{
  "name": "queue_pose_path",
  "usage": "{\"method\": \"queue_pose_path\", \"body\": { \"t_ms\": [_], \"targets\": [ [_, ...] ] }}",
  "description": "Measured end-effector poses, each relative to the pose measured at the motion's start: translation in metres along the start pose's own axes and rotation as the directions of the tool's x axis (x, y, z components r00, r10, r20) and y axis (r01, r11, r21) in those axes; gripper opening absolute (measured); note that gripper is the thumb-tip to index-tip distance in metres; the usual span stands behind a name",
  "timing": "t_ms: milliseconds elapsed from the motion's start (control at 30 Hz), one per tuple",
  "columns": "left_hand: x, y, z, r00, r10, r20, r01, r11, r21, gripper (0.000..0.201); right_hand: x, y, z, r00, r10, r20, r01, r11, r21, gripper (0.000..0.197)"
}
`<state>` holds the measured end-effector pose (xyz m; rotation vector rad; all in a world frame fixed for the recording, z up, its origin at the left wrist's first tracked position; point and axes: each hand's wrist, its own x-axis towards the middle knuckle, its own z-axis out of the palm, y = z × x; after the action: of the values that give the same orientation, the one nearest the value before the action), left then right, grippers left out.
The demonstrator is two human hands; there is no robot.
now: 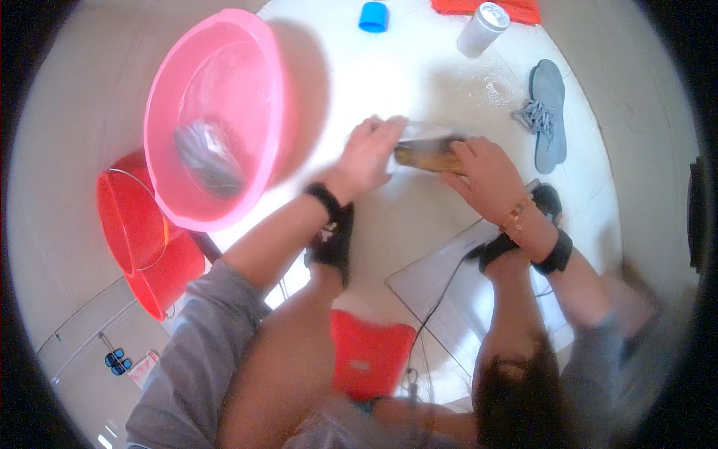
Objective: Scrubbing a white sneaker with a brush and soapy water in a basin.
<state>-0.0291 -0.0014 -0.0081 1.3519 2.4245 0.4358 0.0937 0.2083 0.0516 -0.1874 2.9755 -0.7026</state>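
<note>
Out in front of me, my left hand is closed on the near end of a blurred whitish thing, whose kind I cannot make out. My right hand grips a brush with a yellowish-brown wooden body, pressed against or just beside that whitish thing. Motion smears both items, and the fingers cover part of them. To the left, a big pink basin holds some water and a grey, shoe-like item. A pair of grey insoles lies at the right, with bunched grey laces on top.
A white canister stands at the far right beside an orange-red cloth or packet. Its likely blue cap sits at the back. Red buckets lean left of the basin. A red plastic seat shows between my legs. Wet suds spot the floor.
</note>
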Motion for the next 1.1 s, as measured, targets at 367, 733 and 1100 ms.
{"method": "queue_pose_path", "body": {
  "t_ms": [367,733,1100],
  "targets": [
    [-0.002,-0.002,0.009,0.999,-0.039,0.002,0.039,0.999,-0.013,0.095,0.041,0.019,0.014,0.907,0.419,-0.039,-0.378,0.851,0.365,0.046],
    [-0.002,-0.005,0.006,0.997,-0.064,-0.035,0.063,0.998,-0.023,0.093,0.011,-0.008,0.026,0.870,0.493,0.019,-0.466,0.809,0.359,0.035],
    [0.004,0.001,-0.005,0.999,-0.043,-0.023,0.043,0.999,0.006,0.090,-0.001,0.030,-0.012,0.859,0.508,0.059,-0.498,0.806,0.320,0.039]
  ]
}}
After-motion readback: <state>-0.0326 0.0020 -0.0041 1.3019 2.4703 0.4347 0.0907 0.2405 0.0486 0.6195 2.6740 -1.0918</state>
